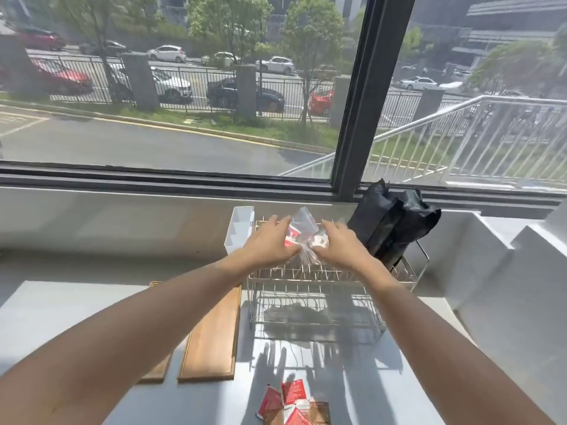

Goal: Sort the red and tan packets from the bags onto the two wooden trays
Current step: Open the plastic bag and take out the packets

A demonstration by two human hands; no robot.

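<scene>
Both hands reach over the top tier of the wire rack (310, 289): the left hand (270, 243) and the right hand (340, 245) each close their fingers on a clear plastic bag (303, 228), which appears to hold at least one red packet. A pile of red and tan packets (293, 404) lies on the white table (61, 317) at the near edge. The two wooden trays (214, 335) lie side by side left of the rack, with the nearer-left one largely hidden by the left forearm.

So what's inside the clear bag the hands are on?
Through the clear bag on top of the wire rack, a red packet shows by the left hand and something pale by the right hand. The hands cover the rest.
</scene>
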